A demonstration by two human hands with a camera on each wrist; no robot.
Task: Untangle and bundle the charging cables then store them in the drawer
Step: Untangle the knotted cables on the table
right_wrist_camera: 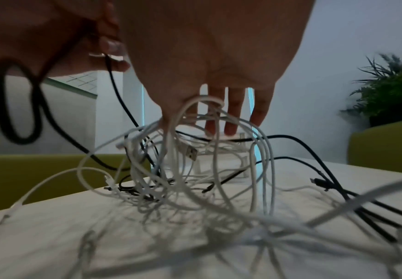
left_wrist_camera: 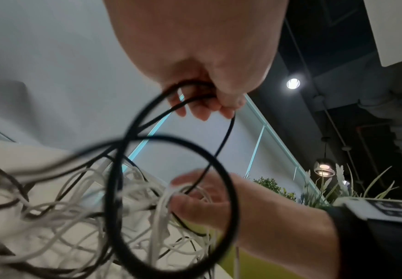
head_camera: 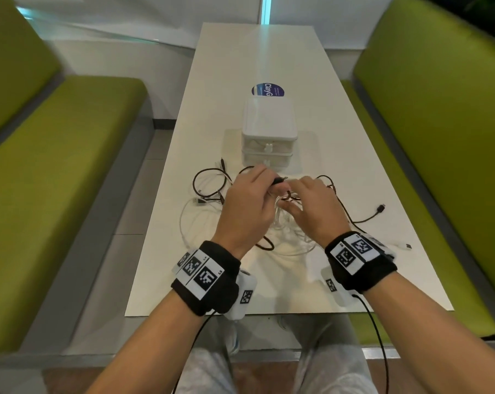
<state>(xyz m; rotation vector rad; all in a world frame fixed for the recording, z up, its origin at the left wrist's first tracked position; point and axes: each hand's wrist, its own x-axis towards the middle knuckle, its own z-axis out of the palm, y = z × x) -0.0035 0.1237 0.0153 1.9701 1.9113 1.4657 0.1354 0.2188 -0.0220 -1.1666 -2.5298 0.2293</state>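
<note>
A tangle of white cables (head_camera: 286, 237) and black cables (head_camera: 209, 180) lies on the white table (head_camera: 269, 58), in front of a small white two-drawer box (head_camera: 269, 123) whose drawers are closed. My left hand (head_camera: 264, 183) is raised over the tangle and grips loops of a black cable (left_wrist_camera: 171, 181) in curled fingers. My right hand (head_camera: 290, 194), close beside it, pinches a bunch of white cables (right_wrist_camera: 195, 113) that hang down to the table. In the left wrist view the right hand (left_wrist_camera: 195, 200) shows below the black loops.
A black cable end (head_camera: 380, 208) and a white plug (head_camera: 405, 246) trail to the right, and a USB plug (head_camera: 199, 201) lies at the left. A round blue sticker (head_camera: 267, 90) is behind the box. Green benches (head_camera: 55, 166) flank the table.
</note>
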